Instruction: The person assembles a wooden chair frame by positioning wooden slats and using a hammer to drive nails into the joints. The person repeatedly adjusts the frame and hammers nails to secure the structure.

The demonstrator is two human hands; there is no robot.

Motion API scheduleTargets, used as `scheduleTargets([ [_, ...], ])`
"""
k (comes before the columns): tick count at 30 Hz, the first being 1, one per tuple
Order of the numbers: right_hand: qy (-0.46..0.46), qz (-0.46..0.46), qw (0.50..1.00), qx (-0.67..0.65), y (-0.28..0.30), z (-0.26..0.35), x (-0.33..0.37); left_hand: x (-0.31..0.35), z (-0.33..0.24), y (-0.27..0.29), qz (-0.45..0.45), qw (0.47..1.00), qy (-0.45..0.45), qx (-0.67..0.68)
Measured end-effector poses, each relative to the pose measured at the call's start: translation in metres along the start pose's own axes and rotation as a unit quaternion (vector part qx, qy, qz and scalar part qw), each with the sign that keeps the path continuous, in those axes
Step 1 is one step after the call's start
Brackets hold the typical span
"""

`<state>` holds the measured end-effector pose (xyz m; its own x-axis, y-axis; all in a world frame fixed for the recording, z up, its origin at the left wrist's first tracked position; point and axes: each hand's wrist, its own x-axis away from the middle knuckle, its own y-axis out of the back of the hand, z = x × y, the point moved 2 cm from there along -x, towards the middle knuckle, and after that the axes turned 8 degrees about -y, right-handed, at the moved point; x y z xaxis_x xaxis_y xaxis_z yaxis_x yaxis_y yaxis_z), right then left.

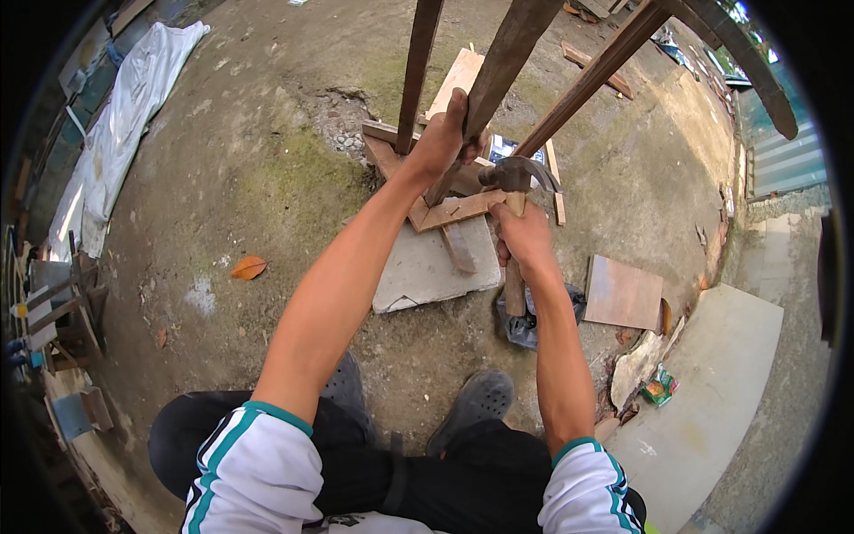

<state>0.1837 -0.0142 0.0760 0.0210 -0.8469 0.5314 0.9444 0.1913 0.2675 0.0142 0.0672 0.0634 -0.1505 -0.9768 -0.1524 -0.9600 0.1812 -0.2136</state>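
A wooden frame [461,210] with long legs pointing up, like an upturned stool, stands in front of me. My left hand [440,135] is closed around its middle wooden leg [509,62], just above the frame's near corner. In my right hand [527,233] is a claw hammer [515,294], gripped by its wooden handle close below the metal head. The hammer head is beside the frame's right end. A short wood piece [459,247] juts from under the near corner, over a flat concrete slab [409,276].
A black plastic bag [523,331] lies below the hammer, with a square board [623,294] to its right. Further right are a green packet [659,386] and a large pale sheet [712,409]. White sheeting [133,116] lies far left. Loose wood strips [598,69] lie behind the frame.
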Motion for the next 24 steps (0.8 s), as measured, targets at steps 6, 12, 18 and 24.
scheduleTargets([
  [6,0.061,-0.063,0.994,0.068,-0.011,-0.056,-0.025,-0.005,0.002,-0.008,0.020,1.000,0.003,-0.005],
  [12,0.086,-0.063,0.988,0.109,-0.013,-0.019,-0.003,-0.001,0.002,0.002,0.004,1.000,-0.005,-0.003],
  [18,0.126,-0.144,0.981,0.005,-0.023,-0.043,-0.018,-0.004,0.003,-0.006,0.013,1.000,0.000,-0.003],
  [24,-0.002,-0.039,0.999,0.034,-0.001,-0.009,-0.014,0.001,0.000,0.000,-0.017,1.000,0.004,-0.011],
])
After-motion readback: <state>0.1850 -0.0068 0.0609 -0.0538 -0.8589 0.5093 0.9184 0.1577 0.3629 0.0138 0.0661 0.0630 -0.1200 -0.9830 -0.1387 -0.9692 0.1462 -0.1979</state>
